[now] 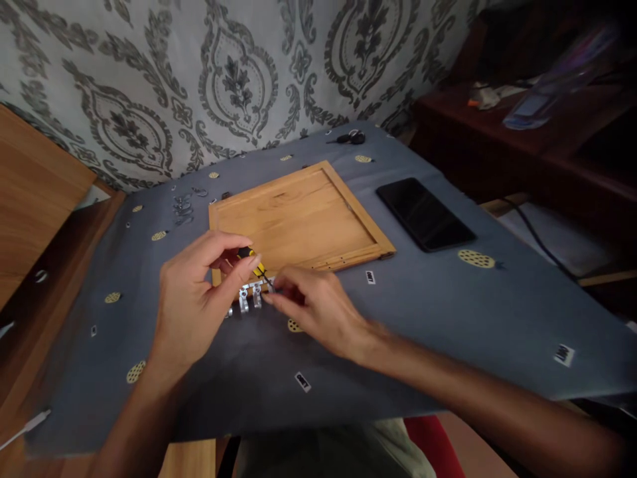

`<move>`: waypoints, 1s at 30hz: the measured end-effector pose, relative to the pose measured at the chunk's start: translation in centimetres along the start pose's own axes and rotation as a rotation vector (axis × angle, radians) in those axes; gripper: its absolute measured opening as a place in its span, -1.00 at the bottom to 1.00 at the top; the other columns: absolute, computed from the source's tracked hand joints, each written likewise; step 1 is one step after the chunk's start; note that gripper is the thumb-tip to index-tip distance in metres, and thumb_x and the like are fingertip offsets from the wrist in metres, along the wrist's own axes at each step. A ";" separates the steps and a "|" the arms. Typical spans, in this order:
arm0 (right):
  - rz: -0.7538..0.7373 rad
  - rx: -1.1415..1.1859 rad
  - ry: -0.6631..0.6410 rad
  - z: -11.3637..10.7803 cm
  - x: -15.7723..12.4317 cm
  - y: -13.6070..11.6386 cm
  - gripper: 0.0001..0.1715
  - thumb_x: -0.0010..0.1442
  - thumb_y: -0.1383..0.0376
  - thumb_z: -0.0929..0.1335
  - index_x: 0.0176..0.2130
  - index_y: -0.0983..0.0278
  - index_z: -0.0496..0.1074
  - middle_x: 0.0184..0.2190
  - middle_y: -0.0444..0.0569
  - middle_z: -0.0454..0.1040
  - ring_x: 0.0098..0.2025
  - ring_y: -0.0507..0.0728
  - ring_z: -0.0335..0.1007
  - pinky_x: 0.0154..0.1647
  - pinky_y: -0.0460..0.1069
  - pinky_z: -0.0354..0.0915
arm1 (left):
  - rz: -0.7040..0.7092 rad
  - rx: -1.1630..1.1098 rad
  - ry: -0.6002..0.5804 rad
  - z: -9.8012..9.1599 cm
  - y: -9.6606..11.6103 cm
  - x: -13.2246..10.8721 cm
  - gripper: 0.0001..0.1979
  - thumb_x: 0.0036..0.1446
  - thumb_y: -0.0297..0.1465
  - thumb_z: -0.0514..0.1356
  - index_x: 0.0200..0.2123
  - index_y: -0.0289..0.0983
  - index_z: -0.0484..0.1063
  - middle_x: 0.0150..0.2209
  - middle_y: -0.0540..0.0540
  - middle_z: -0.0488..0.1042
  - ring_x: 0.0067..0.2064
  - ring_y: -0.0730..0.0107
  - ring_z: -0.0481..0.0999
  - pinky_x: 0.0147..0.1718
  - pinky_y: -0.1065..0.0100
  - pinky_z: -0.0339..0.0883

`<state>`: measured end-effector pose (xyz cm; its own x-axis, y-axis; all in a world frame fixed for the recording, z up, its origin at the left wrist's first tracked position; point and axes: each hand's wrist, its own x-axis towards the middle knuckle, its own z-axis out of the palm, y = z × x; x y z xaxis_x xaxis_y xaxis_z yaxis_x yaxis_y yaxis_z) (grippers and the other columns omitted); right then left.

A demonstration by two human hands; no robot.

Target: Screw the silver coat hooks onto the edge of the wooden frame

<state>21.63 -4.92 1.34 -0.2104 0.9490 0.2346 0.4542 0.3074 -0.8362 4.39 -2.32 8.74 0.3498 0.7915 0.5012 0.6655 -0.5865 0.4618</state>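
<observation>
My left hand (199, 292) is closed around a small screwdriver (255, 264) with a black and yellow handle, its tip pointing down and right. The tip meets a silver metal hinge (250, 294) lying at the near edge of a wooden panel with a raised frame (298, 219). My right hand (313, 309) pinches at the hinge's right end, fingers pressed together beside the screwdriver tip. Whether it holds a screw or the hinge itself is hidden by the fingers. All this rests on a grey cloth-covered table (423, 312).
A black phone (424, 213) lies face up right of the panel. Several silver metal parts (183, 208) sit left of the panel's far corner, and a dark key-like object (351, 138) lies near the wall. A dark wooden cabinet (522, 139) stands at right.
</observation>
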 end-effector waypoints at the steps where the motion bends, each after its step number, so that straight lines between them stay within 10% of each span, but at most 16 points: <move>1: 0.031 -0.057 -0.035 0.4 -0.4 0.3 -0.87 0.24 0.26 0.42 -0.32 0.29 0.48 -0.54 -0.17 0.46 -0.53 -0.01 0.33 -0.45 -0.07 0.18 | 0.003 0.002 0.005 0.1 0.0 0.0 -0.94 0.22 -0.39 0.26 -0.22 -0.17 0.52 -0.32 0.04 0.56 -0.34 0.47 0.54 -0.36 0.43 0.43; 30: 0.058 -0.122 -0.084 2.9 -1.2 2.8 -0.88 0.21 0.34 0.37 -0.39 0.26 0.47 -0.53 -0.11 0.52 -0.53 0.03 0.35 -0.48 -0.08 0.13 | 0.068 0.121 0.091 0.4 0.5 -0.7 -0.81 0.16 -0.45 0.36 -0.16 -0.09 0.56 -0.29 0.13 0.62 -0.37 0.50 0.60 -0.35 0.43 0.54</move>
<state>20.61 -5.37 -2.71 -0.2501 0.9579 0.1408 0.5684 0.2630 -0.7796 4.69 -3.10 8.30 0.3393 0.7286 0.5950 0.7187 -0.6088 0.3357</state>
